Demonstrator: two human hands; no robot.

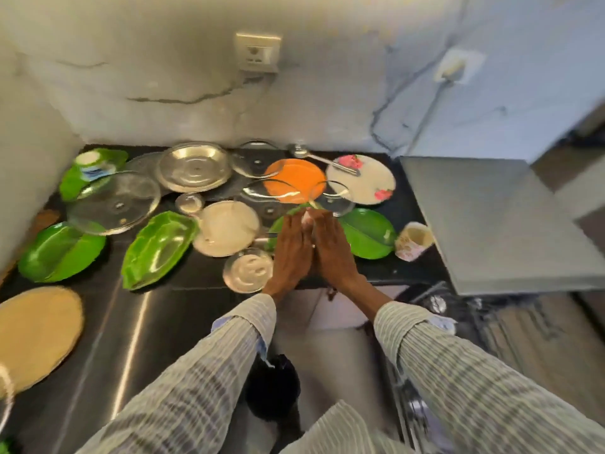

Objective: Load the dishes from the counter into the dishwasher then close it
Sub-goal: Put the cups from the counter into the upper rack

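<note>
Both hands meet palm to palm at the frame's centre, left hand (291, 253) and right hand (330, 247) with fingers straight and close together; whether anything sits between them is hard to make out. The dishes lie on the glossy black counter (131, 322): a round steel plate (193, 167) at 11 o'clock, an orange plate (294, 178) at 12, a leaf-shaped green plastic plate (157, 250) at 9. The dishwasher rack (458, 309) at 4 o'clock is blurred and partly hidden by a grey panel (497, 221).
</note>
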